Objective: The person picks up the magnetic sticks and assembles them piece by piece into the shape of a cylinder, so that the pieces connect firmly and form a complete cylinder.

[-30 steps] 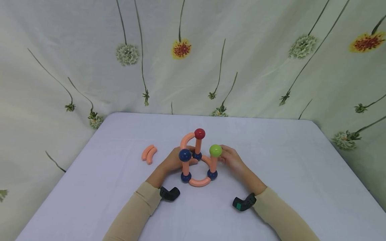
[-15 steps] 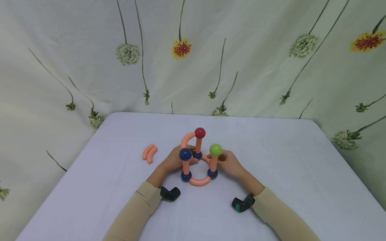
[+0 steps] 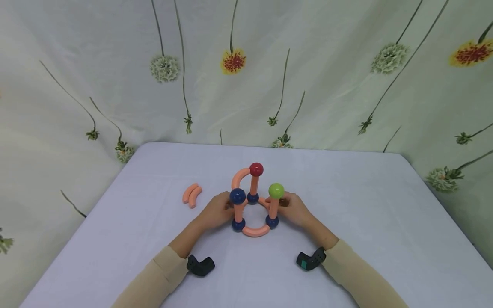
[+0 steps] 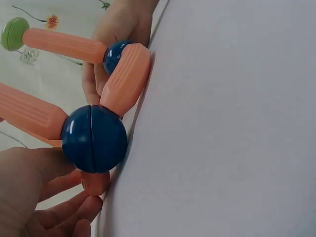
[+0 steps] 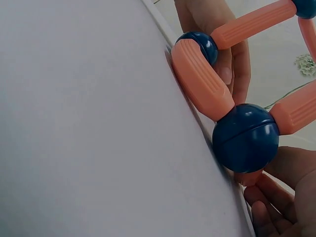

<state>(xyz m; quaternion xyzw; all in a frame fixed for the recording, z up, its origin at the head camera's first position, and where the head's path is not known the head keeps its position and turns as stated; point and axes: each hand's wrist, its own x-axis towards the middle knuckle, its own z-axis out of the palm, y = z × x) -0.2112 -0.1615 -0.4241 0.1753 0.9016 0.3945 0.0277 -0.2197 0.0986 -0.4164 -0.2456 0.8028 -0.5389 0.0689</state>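
A construction of magnetic rods and balls stands on the table. Its base ring joins blue balls with curved orange rods, including the front curved rod (image 3: 256,232). Upright rods carry a red ball (image 3: 256,169), a blue ball (image 3: 237,196) and a green ball (image 3: 276,191). One raised curved rod (image 3: 239,176) runs from the red ball toward the blue one. My left hand (image 3: 216,210) pinches the ring's left curved rod (image 4: 95,182), behind the lower blue ball (image 4: 94,139). On the other side, my right hand (image 3: 295,209) pinches the right curved rod (image 5: 249,177), partly hidden by another ball (image 5: 246,138).
Two loose curved orange rods (image 3: 191,195) lie side by side on the white table (image 3: 346,192), left of the construction. A flower-patterned cloth (image 3: 323,72) hangs behind the table's far edge. Black devices sit at both wrists, one of them the left wrist device (image 3: 200,265).
My left hand has drawn back left and toward me, out from beside the rear post. My right fingers have moved in to the right curved rod. The construction stays in place.
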